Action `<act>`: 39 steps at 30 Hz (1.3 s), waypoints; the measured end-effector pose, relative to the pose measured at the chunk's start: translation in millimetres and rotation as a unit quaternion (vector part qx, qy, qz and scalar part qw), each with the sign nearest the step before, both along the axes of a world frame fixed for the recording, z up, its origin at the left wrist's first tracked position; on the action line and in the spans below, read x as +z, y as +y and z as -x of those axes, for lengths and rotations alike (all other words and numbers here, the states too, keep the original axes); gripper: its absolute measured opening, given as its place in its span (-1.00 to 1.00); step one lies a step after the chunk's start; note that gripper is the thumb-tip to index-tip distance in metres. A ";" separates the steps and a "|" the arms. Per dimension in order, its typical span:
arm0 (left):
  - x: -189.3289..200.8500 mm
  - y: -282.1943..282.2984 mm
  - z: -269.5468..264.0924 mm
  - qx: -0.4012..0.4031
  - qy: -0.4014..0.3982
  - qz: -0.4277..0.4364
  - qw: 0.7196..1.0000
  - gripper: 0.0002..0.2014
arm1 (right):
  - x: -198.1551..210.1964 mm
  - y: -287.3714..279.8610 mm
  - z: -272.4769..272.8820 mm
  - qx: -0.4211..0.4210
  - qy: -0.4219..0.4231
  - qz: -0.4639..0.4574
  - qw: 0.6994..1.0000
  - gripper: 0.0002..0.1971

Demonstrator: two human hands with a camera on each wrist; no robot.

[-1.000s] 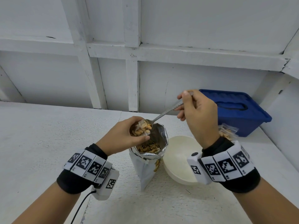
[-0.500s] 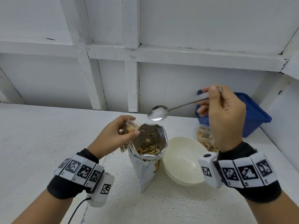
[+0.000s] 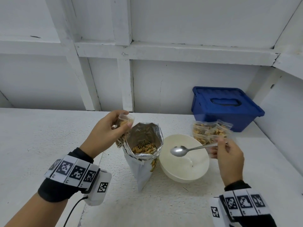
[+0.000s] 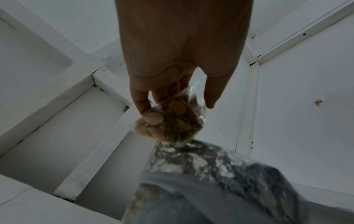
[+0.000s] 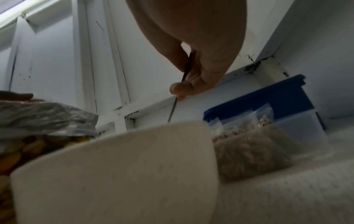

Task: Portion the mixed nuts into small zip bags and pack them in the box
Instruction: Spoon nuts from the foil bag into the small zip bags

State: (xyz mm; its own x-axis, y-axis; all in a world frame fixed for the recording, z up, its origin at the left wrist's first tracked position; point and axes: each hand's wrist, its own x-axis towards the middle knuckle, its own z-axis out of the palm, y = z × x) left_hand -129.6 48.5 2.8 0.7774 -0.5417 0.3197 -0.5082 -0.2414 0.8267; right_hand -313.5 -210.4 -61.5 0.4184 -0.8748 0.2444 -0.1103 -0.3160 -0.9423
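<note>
Pinched between the thumb and curled fingers of the left hand [image 3: 105, 133] is a small clear zip bag of mixed nuts [image 3: 123, 128], its open mouth turned upward and its filled bottom hanging against the outer left wall of the tall silver foil pouch of nuts [image 3: 144, 149]. From the left wrist view the fingertips [image 4: 142, 106] press the plastic of that small clear zip bag [image 4: 170, 119] from one side and the thumb stands just off the other, with the foil pouch [image 4: 210, 166] directly below. The left wrist is raised and bent, with the palm turned toward the pouch.

Right hand [image 3: 227, 154] grips the handle end of a shiny metal spoon [image 3: 188, 149] between thumb and fingers; the spoon's empty bowl hangs over the round cream plastic bowl [image 3: 193, 171], level and pointing left toward the pouch. In the right wrist view the thin handle [image 5: 178, 94] runs down out of the closed fingers above the cream bowl [image 5: 118, 174].

Foil pouch stands upright and open on the white textured tabletop [image 3: 41, 145], nuts visible low inside it, touching or just beside the cream bowl. Behind the bowl lies a pile of filled small zip bags [image 3: 211, 131], resting just in front of the blue plastic box with its lid on [image 3: 224, 107], which sits against the white panelled wall [image 3: 164, 86].
</note>
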 end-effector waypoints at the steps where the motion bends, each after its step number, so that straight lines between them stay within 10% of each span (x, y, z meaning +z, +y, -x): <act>1: 2.0 -1.5 0.3 0.003 -0.009 0.004 1.000 -0.74 | -5.0 1.7 -0.6 0.008 0.012 -0.020 1.000 -0.84; 6: 11.3 -8.5 4.5 0.018 -0.030 0.028 0.999 -0.70 | -15.1 5.7 -0.7 0.048 0.123 -0.015 0.991 -0.93; 14: 22.4 -24.7 20.8 0.020 -0.002 0.085 0.996 -0.75 | -5.1 22.2 -1.5 0.042 0.323 0.321 0.889 -0.94; 22: 16.0 -44.7 40.3 -0.003 0.047 0.089 0.995 -0.58 | 62.1 77.2 -28.1 0.269 0.065 0.236 0.932 -0.66; 39: 20.9 -42.0 42.7 -0.027 0.030 0.093 0.995 -0.89 | 73.5 81.8 -47.2 0.329 -0.009 0.098 0.939 -0.90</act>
